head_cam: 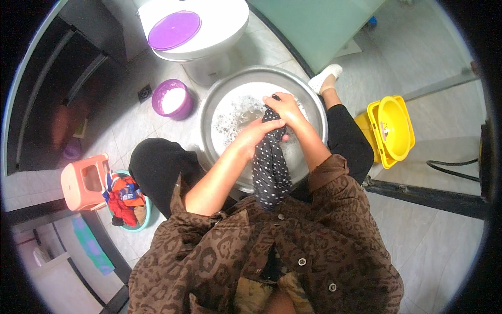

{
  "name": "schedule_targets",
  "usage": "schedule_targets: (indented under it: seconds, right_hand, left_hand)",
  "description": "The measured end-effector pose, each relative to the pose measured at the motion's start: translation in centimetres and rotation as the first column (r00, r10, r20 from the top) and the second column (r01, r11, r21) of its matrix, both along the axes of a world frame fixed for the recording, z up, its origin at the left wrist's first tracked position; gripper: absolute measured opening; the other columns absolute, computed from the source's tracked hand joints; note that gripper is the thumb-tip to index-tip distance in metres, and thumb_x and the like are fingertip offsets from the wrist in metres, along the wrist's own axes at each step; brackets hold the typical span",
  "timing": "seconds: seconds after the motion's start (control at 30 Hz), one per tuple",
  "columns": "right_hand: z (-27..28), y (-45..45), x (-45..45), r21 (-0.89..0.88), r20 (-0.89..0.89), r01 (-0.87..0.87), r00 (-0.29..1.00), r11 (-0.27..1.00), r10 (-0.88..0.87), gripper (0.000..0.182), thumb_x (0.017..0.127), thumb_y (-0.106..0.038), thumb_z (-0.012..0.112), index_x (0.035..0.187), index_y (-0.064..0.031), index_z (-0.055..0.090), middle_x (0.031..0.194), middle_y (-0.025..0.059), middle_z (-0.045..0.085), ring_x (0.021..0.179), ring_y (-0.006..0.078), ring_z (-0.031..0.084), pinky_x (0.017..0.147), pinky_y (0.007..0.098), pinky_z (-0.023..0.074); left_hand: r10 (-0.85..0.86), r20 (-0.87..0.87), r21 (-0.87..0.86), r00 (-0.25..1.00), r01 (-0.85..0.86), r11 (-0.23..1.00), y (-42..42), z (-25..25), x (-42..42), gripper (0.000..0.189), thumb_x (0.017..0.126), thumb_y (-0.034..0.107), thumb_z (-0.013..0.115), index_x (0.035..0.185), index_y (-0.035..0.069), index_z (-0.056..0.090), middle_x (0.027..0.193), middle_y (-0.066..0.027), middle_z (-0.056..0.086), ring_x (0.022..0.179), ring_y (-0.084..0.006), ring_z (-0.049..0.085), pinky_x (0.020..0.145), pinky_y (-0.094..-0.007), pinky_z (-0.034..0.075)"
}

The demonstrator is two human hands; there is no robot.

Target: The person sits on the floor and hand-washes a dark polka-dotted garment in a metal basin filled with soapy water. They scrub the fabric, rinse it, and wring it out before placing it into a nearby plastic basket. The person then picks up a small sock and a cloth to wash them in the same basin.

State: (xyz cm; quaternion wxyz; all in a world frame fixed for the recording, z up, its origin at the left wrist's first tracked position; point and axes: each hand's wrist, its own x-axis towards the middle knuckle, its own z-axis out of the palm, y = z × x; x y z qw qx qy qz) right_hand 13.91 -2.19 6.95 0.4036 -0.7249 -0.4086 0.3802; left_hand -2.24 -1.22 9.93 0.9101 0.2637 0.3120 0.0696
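Both hands hold a black cloth with white dots [271, 168], gathered into a bunch over a large metal basin [210, 94]. Its upper end is squeezed in my right hand [288, 110]. Lower down, my left hand [255, 137] grips the same cloth, with the thumb across it. The cloth's loose lower part hangs over the basin's near rim, close to the front of a brown patterned shirt. Inside the basin is sudsy water [239, 112] with white foam and bubbles.
A purple bucket [182, 112] holding something white stands left of the basin. Beyond are a toilet [227, 23] and purple lid [174, 30]. Far left, a pink stool [80, 184] stands beside a teal basin [146, 219] of clothes. Yellow containers [392, 131] are at right.
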Motion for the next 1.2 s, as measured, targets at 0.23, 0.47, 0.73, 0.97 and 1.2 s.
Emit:
schedule_targets:
  seconds: [0.23, 0.47, 0.73, 0.97, 1.2]
  right_hand:
    - [2.7, 0.6, -0.3, -0.082, -0.082, -0.029, 0.996, 0.996, 0.022, 0.051, 0.091, -0.048, 0.053, 0.095, 0.0019, 0.065, 0.081, 0.0119, 0.064, 0.076, 0.0191, 0.062, 0.072, 0.0341, 0.0486]
    - [5.7, -0.3, 1.4, 0.456, -0.708, -0.133, 0.545, 0.88, 0.449, 0.074, 0.091, -0.046, 0.056, 0.143, -0.0001, 0.031, 0.123, 0.0202, 0.054, 0.109, 0.026, 0.057, 0.094, 0.0382, 0.0488]
    - [5.3, 1.2, -0.6, 0.813, -0.573, -0.06, 0.095, 0.579, 0.814, 0.035, 0.087, -0.038, 0.063, 0.106, -0.0081, 0.061, 0.108, 0.0226, 0.058, 0.105, 0.047, 0.055, 0.09, 0.0597, 0.0476]
    - [7.1, 1.6, 0.2, 0.209, -0.709, -0.202, 0.642, 0.957, 0.291, 0.038, 0.091, -0.033, 0.059, 0.065, -0.0066, 0.051, 0.065, 0.006, 0.054, 0.071, 0.0214, 0.057, 0.068, 0.0393, 0.051]
    - [5.3, 3.3, -0.8, -0.209, -0.293, -0.312, 0.924, 0.927, 0.246, 0.037, 0.089, -0.032, 0.06, 0.067, -0.0015, 0.059, 0.064, 0.0085, 0.06, 0.061, 0.0165, 0.058, 0.058, 0.0305, 0.0465]
  left_hand:
    - [-0.015, 0.054, -0.014, 0.998, 0.015, 1.0, 0.6, -0.6, 0.3, 0.035, 0.088, 0.031, 0.065, 0.105, 0.001, 0.058, 0.08, -0.0069, 0.065, 0.06, -0.0139, 0.06, 0.048, -0.0243, 0.05]
    - [0.157, 0.444, -0.291, 0.882, -0.024, 0.957, 0.4, 2.7, -0.2, 0.043, 0.095, 0.036, 0.052, 0.12, 0.002, 0.046, 0.095, -0.0099, 0.053, 0.067, -0.0118, 0.051, 0.047, -0.0207, 0.044]
    - [0.086, 0.527, -0.309, 0.845, 0.097, 0.946, -0.4, 2.8, -0.2, 0.05, 0.096, 0.043, 0.047, 0.123, 0.001, 0.042, 0.099, -0.0119, 0.05, 0.07, -0.0124, 0.049, 0.048, -0.0219, 0.043]
    - [0.032, 0.31, -0.158, 0.95, 0.018, 0.987, 0.5, 3.8, -0.9, 0.038, 0.092, 0.031, 0.057, 0.118, 0.004, 0.05, 0.092, -0.0052, 0.055, 0.067, -0.0093, 0.051, 0.052, -0.0213, 0.044]
    - [0.066, -0.009, 0.011, 0.998, -0.066, 0.998, -0.2, 0.7, 0.7, 0.026, 0.084, 0.028, 0.069, 0.095, 0.006, 0.06, 0.075, -0.0021, 0.06, 0.061, -0.0122, 0.057, 0.053, -0.0254, 0.046]
